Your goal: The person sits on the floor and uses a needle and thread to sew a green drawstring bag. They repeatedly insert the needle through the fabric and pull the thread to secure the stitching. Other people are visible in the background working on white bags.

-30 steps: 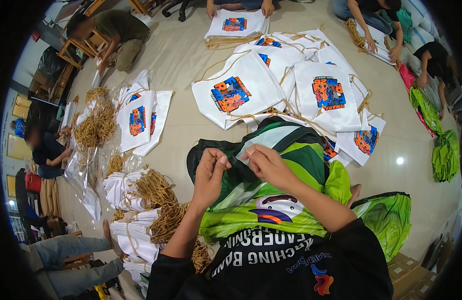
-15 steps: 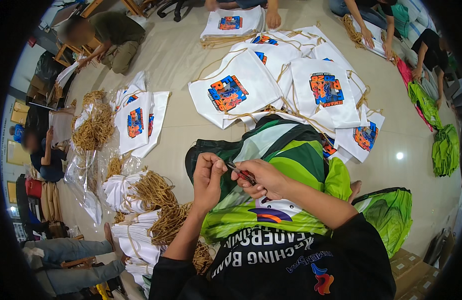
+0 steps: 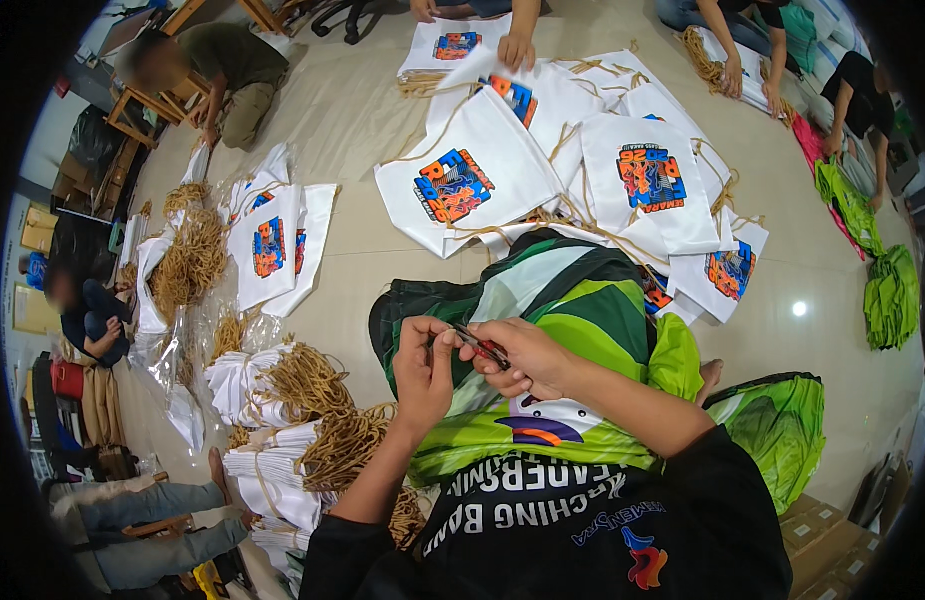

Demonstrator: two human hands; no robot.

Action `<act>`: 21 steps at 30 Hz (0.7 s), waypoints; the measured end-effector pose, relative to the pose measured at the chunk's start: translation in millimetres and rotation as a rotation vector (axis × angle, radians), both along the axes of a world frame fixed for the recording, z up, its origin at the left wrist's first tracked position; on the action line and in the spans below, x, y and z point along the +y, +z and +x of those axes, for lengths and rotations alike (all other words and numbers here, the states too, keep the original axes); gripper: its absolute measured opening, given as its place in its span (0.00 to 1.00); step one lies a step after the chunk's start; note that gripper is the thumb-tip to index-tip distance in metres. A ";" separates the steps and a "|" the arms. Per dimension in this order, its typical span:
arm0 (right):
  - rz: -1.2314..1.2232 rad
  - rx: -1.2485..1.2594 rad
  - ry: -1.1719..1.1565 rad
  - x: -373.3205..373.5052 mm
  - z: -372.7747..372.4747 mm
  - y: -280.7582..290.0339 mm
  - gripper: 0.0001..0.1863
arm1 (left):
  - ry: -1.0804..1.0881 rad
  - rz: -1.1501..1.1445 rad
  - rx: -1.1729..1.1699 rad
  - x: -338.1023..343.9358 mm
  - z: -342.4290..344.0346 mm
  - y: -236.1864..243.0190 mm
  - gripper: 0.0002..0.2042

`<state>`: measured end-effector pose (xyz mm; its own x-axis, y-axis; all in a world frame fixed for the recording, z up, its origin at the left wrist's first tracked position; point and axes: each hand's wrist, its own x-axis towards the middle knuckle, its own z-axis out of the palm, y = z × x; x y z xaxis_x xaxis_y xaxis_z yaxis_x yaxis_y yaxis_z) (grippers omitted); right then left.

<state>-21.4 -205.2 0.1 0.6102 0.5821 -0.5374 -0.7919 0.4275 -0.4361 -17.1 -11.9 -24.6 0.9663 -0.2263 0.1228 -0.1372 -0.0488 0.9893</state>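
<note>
Over my lap, my right hand [image 3: 527, 358] is wrapped round a small cutting tool with red and black handles [image 3: 494, 352]. Its dark tip points left, toward my left hand [image 3: 424, 370]. The fingers of my left hand are pinched together at that tip; whatever is between them is too small to make out. Beneath both hands, a bunched green, dark green and white garment-like cloth [image 3: 597, 325] covers my lap. Just beyond the cloth lies a loose pile of white drawstring bags [image 3: 650, 225] with tan cords and a colourful print.
Bundled white bags with tan cords [image 3: 317, 385] are stacked at my left, near clear plastic wrap [image 3: 182, 370]. Folded lime-green cloth [image 3: 890, 300] lies at far right, more green fabric [image 3: 772, 430] nearer. Cardboard boxes [image 3: 827, 540] stand lower right. Several people sit around the floor.
My left hand has shifted slightly right, closer against the tool. At the top, another person's hand has moved over the pile with a bag. The people at left have lowered their hands.
</note>
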 end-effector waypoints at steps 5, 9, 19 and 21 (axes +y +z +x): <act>-0.014 0.002 0.011 -0.7 0.0 0.7 0.19 | 0.031 0.036 -0.034 0.8 -2.5 -6.1 0.04; -0.047 -0.017 0.032 -1.3 0.5 -0.4 0.16 | 0.025 0.026 0.001 -1.1 -3.5 -7.6 0.03; -0.055 0.003 0.049 -2.7 0.9 -3.7 0.16 | 0.037 -0.007 0.007 -0.9 -7.3 -15.8 0.03; -0.026 0.030 0.049 -3.5 1.5 -3.4 0.16 | 0.039 -0.009 0.010 -0.5 -8.1 -16.3 0.03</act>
<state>-19.9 -208.7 -3.4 0.5650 0.5963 -0.5703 -0.8242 0.3769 -0.4226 -25.2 -12.4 -40.9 0.9754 -0.1878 0.1152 -0.1256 -0.0445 0.9911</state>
